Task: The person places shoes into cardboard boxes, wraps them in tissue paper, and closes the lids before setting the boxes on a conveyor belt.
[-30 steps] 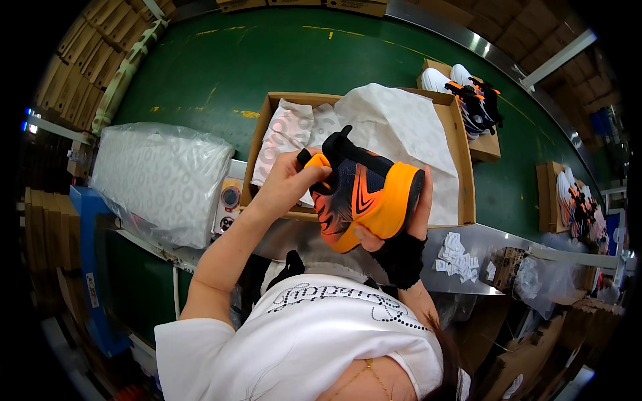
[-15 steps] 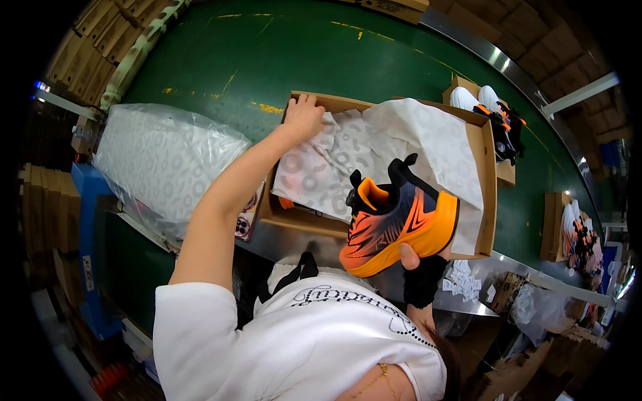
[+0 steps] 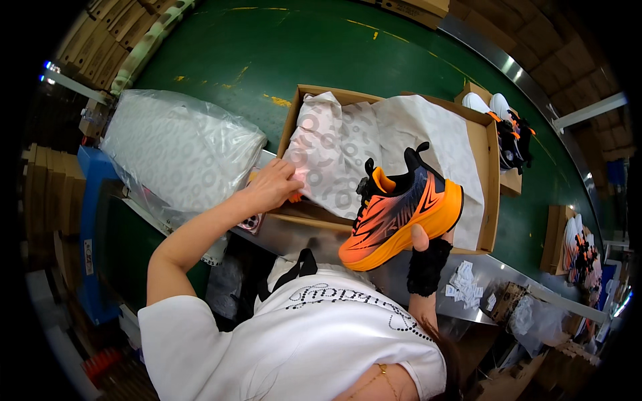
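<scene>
My right hand [image 3: 421, 239] grips an orange and dark-blue running shoe [image 3: 394, 217] from beneath, its thumb against the thick yellow-orange sole. The shoe is tilted, toe to the left, above the near side of an open cardboard shoebox [image 3: 490, 174]. Patterned white tissue paper [image 3: 321, 157] lines the box and covers something at its left end, where a bit of orange shows. At the box's left wall, my left hand [image 3: 273, 185] has its fingers bent and closed on the edge of that paper. Its fingertips are partly hidden.
Left of the box lies a plastic-wrapped stack of tissue paper [image 3: 184, 144]. A phone [image 3: 251, 224] rests by the box's near left corner. Small white packets [image 3: 463, 284] lie at the right, and other shoes [image 3: 505, 127] stand on the green work surface [image 3: 221, 53] beyond.
My left hand has moved from the box's far left corner toward me, to its near left side. The paper there now folds over the left end. The held shoe has barely shifted.
</scene>
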`<state>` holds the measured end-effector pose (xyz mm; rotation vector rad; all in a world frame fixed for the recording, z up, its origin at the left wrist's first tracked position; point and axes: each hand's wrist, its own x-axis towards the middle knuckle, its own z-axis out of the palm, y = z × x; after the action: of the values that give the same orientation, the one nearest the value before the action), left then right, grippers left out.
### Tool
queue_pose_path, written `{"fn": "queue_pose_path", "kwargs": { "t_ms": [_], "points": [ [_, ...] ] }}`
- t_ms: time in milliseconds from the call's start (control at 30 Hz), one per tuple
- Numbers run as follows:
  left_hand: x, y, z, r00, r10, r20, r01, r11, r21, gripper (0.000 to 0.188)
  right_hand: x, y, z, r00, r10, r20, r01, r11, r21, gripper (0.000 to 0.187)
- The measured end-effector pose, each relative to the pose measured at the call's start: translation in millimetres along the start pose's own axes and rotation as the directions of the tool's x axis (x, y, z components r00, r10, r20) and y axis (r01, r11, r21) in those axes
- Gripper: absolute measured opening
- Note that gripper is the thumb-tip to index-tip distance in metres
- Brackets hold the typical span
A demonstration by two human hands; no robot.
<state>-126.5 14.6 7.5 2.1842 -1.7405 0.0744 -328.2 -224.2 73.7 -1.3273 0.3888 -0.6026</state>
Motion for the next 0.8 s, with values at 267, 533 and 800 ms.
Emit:
{"fn": "queue_pose_path", "kwargs": {
  "t_ms": [267, 533, 800],
  "points": [
    [3.1, 35.9, -33.5, 0.822, -0.16, 0.546, 0.367, 0.882, -0.295, 0.018, -0.3, 5.1, -2.3, 0.999, 0.008, 0.054, -0.009, 1.0, 0.021, 0.087],
    [73.6, 18.8, -2.7, 0.959, 0.072, -0.274, -0.013, 0.978, 0.21, 0.042, -6.1, 16.4, -1.1, 1.0, 0.021, 0.02, -0.021, 1.0, 0.016, 0.086],
    [87.9, 14.2, 17.7, 0.94, -0.308, 0.15, 0.342, 0.835, -0.43, 0.032, -1.8, 21.1, -21.6, 0.982, 0.188, 0.034, -0.191, 0.962, 0.194, 0.075]
  ]
}}
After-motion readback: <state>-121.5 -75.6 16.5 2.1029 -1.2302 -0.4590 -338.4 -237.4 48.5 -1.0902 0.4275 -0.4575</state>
